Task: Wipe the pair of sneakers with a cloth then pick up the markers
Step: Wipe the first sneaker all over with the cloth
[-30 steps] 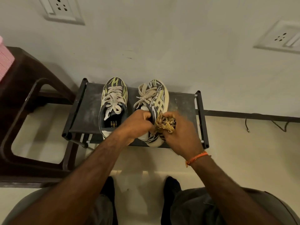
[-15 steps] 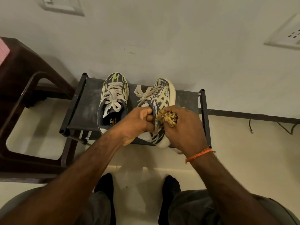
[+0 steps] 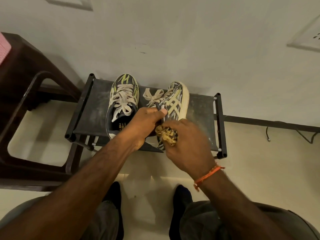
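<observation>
Two black, white and yellow-green patterned sneakers stand on a small black rack (image 3: pixel 90 111). The left sneaker (image 3: pixel 123 99) sits flat with pale laces. The right sneaker (image 3: pixel 176 99) is tipped onto its side, sole edge to the right. My left hand (image 3: pixel 145 122) grips the right sneaker at its collar, thumb over the rim. My right hand (image 3: pixel 188 144) holds a bunched yellow-brown cloth (image 3: pixel 167 134) pressed against the heel side of that sneaker. No markers are in view.
A dark brown plastic stool (image 3: pixel 34 94) stands left of the rack, with something pink (image 3: pixel 4 47) on top. A white wall with sockets (image 3: pixel 306 38) is behind. A thin cable (image 3: pixel 285 132) trails on the floor to the right. My feet (image 3: pixel 114 193) rest near the rack.
The right sneaker has tipped further onto its side. My right hand with the cloth has slid down from the sneaker's middle toward its heel. The view shifted slightly.
</observation>
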